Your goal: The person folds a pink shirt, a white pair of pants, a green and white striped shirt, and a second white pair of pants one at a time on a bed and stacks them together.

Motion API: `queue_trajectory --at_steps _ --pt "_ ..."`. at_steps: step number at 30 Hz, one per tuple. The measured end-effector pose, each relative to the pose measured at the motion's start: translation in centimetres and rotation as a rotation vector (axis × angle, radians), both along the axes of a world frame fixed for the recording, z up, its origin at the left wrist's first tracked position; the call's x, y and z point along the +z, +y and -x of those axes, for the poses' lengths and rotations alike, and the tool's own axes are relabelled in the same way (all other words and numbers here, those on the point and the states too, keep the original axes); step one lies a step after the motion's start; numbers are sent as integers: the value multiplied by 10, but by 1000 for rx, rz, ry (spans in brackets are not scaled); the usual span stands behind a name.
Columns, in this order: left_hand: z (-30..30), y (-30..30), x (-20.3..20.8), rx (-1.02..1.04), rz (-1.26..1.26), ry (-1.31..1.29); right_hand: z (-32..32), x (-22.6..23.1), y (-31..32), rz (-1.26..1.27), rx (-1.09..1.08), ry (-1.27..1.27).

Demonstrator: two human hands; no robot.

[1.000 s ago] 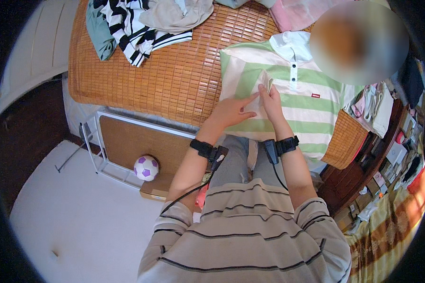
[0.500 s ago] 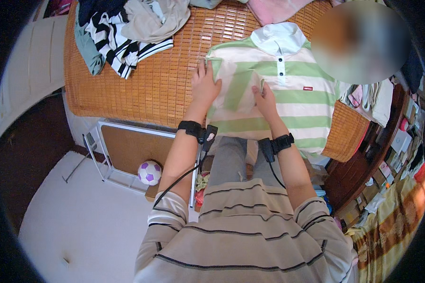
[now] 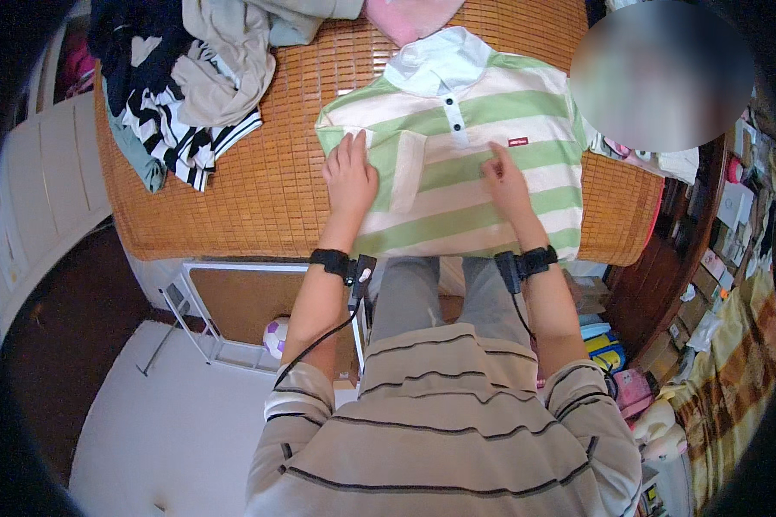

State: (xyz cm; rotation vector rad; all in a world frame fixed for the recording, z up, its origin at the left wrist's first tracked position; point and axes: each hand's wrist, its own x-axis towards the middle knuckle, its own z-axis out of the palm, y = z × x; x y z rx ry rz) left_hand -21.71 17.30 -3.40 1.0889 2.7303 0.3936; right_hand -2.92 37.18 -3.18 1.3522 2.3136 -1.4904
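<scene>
A polo shirt (image 3: 466,194) with green and pale pink stripes, a white collar and two dark buttons lies spread out face up on a woven bamboo mat (image 3: 293,129). Its left sleeve is folded inward over the front, ending in a pale upright band. My left hand (image 3: 351,177) rests flat on the folded left edge, fingers stretched out. Over the chest, just below a small red label, is my right hand (image 3: 509,188); its index finger points forward, the other fingers curl a little, and it holds nothing visible.
Piled clothes (image 3: 198,77), dark, beige and black-and-white striped, lie at the far left. A pink cloth (image 3: 409,17) is beyond the collar. Folded clothes (image 3: 655,159) sit at the right edge. Below the mat, a white-framed folding table (image 3: 241,302) stands beside a purple-and-white ball (image 3: 275,337).
My right hand has let go of the sleeve end and moved right across the chest. The sleeve now lies flat on the front. My left hand has moved from the edge onto the fold.
</scene>
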Motion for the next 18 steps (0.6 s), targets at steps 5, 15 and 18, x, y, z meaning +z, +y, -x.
queue_trajectory --at_steps 5,15,18 --pt "-22 10 8 -146 -15 -32 -40 -10 77 -273 -170 107" --pt "-73 2 15 -150 -11 -141 -38 12 216 -785 -3 67" --pt "-90 2 7 -51 116 -186 -31 13 242 -810 100 -24"
